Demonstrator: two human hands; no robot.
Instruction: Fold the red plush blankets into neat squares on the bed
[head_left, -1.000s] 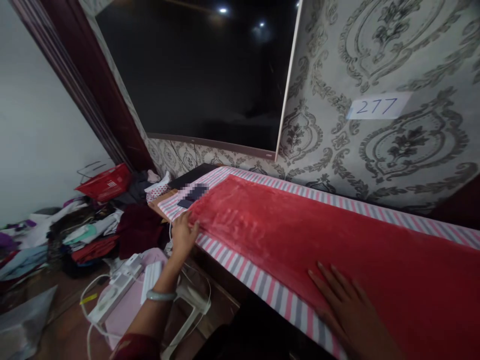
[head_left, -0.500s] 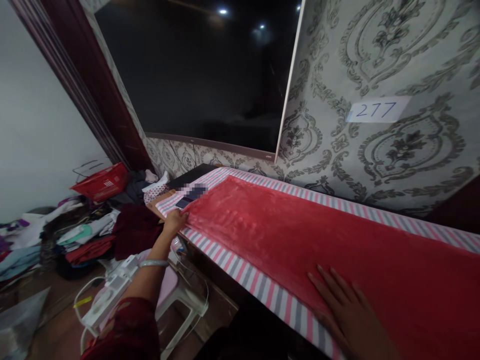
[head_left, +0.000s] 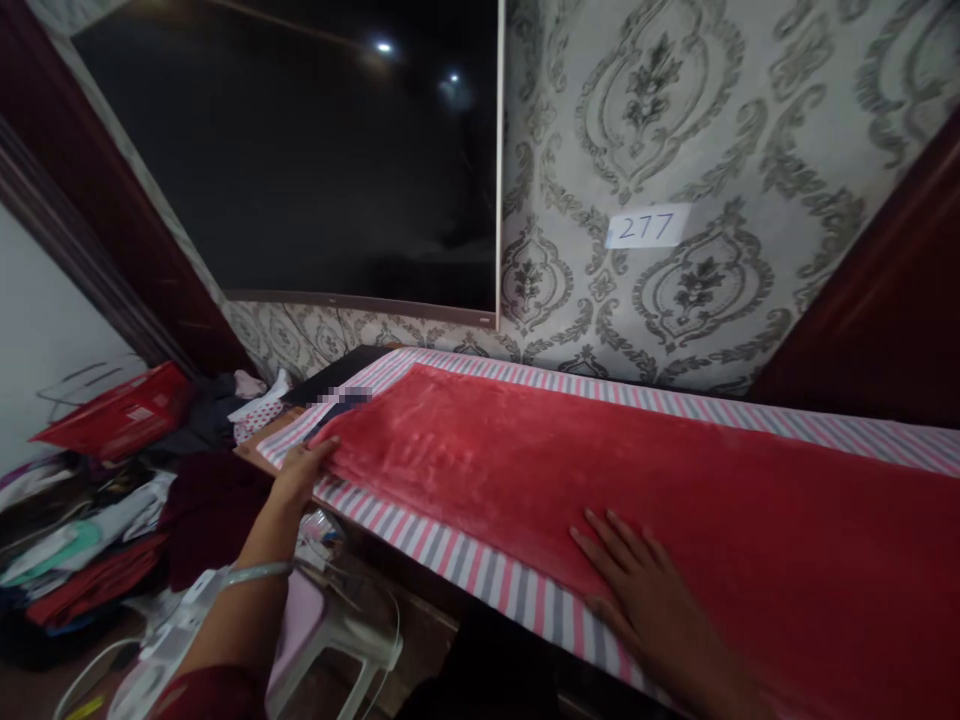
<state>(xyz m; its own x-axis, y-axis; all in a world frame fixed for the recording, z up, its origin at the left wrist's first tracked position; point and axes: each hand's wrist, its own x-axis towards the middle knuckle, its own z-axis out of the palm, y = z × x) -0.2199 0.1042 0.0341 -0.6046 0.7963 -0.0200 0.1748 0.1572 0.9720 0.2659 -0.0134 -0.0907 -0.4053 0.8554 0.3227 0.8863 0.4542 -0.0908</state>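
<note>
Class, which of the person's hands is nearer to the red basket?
Left. The left hand grips the red cloth's corner, close to the red basket. The right hand lies flat further along, away from it.

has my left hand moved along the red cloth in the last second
Yes. The left hand slid from the cloth's near edge to the far-left corner of the red cloth, closer to the dark phone on the striped cover.

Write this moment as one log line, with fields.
left hand: at corner of red cloth | right hand: flat on cloth's near edge | under: striped cover
</note>
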